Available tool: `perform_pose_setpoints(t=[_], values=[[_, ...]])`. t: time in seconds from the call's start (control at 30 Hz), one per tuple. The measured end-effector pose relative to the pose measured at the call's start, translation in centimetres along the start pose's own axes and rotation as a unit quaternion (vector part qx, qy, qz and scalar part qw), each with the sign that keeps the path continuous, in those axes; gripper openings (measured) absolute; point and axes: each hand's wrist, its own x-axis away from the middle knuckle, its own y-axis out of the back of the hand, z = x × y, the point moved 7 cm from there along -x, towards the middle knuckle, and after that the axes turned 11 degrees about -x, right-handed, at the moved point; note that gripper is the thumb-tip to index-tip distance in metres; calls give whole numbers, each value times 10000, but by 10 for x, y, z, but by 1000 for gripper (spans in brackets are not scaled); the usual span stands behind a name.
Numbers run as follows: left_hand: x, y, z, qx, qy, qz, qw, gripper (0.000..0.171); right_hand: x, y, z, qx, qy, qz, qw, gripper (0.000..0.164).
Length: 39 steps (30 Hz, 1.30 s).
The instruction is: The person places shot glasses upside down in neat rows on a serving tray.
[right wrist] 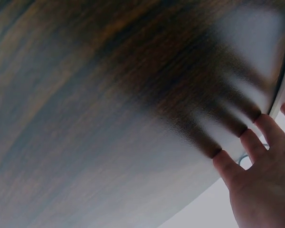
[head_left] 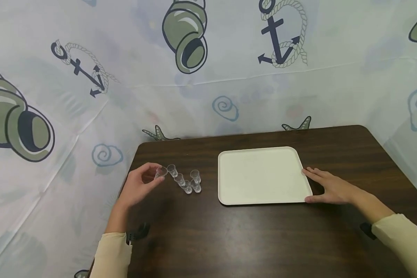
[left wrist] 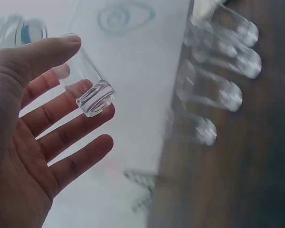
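Between thumb and fingers, my left hand (head_left: 139,184) pinches a small clear shot glass (left wrist: 90,85) at the left of the table. Its thick base shows in the left wrist view, with the ring and little fingers spread below it. Several more shot glasses (head_left: 179,179) stand close together just right of that hand. A white rectangular tray (head_left: 264,175) lies on the table to their right. My right hand (head_left: 333,188) rests at the tray's right edge, fingers extended. In the right wrist view its fingertips (right wrist: 223,161) meet the dark table.
The dark wood-grain table (head_left: 243,239) has its far edge against a pale hanging cloth (head_left: 243,88) printed with shells and anchors. More of this cloth hangs past the table's left edge. A dark band (head_left: 139,233) sits at the left wrist.
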Motion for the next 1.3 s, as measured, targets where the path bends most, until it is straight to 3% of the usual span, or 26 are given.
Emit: perform_pose_setpoints(t=[0.13,0.27,0.37,0.47,0.57,0.73,0.9,1.07,1.3], values=[[-32,-15,-19,-286,-634,593,9958,33,2,1,1,19,-9,-31,10000,98],[-64,-35,-56,-722,-1301,1161,9820,34,1,1,-1,21,-74,-16,10000,100],[-83,-53,-82,-1143,-1826,1280,9681,36,-1,0,-3,10,-69,-22,10000,101],[-99,-78,-101,-1528,-2134,1316,9559,35,-3,0,-3,-9,-12,-58,10000,101],[-109,-113,-116,-1849,-2278,1578,9429,33,-3,0,-2,-1,31,-50,10000,101],[-120,-178,-135,-2474,-2501,2235,9090,31,-3,2,-2,-28,61,-61,10000,100],[-136,-226,-156,-2860,-2572,2587,8861,33,-1,4,-1,-107,46,-30,9999,100],[-159,-258,-178,-3112,-2577,2565,8780,34,0,9,-2,-97,39,-81,9999,99],[-181,-290,-196,-3219,-2336,2546,8815,29,1,5,-5,-146,5,-31,9999,99]])
